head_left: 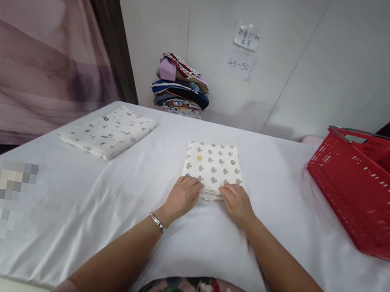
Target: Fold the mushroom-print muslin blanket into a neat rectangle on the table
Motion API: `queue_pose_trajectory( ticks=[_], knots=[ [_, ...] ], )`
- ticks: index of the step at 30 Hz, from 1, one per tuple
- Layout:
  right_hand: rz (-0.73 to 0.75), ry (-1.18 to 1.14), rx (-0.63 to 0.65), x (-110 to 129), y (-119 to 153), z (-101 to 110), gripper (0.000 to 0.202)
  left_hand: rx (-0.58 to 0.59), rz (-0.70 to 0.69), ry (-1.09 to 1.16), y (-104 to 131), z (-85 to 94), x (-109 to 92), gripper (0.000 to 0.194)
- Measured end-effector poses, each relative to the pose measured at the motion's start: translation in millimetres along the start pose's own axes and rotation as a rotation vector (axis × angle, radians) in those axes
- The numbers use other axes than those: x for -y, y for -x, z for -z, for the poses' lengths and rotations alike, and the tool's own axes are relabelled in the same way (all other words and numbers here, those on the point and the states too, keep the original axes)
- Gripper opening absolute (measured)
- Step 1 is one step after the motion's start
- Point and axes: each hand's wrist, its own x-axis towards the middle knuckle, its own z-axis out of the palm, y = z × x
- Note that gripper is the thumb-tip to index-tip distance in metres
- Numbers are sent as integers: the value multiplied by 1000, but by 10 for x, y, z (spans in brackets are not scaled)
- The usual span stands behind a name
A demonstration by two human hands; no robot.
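Note:
In front of me on the table lies a folded white cloth (215,162) printed with grey mushroom-like shapes and a few coloured ones. My left hand (185,194) grips its near left corner, fingers on top and the thumb side at the near edge. The near right corner is pinched by my right hand (238,203) in the same way. Between the hands, stacked fold layers show along the near edge. A silver bracelet (157,222) is around my left wrist.
Another folded white cloth (107,131) with small dark prints lies at the table's far left. A red plastic basket (352,192) stands on the right. Behind the white-covered table (120,233) rises a stack of folded fabrics (181,86) against the wall. A pink curtain (39,50) hangs at left.

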Motion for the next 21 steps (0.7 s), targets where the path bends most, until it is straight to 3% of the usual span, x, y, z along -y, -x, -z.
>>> queue_pose_trajectory(
  ticks=[9, 21],
  knots=[
    [-14, -28, -8, -11, 13, 9, 27, 73, 4, 13, 12, 9, -44, 31],
    [21, -43, 102, -17, 18, 60, 29, 70, 31, -4, 5, -20, -34, 19]
  ],
)
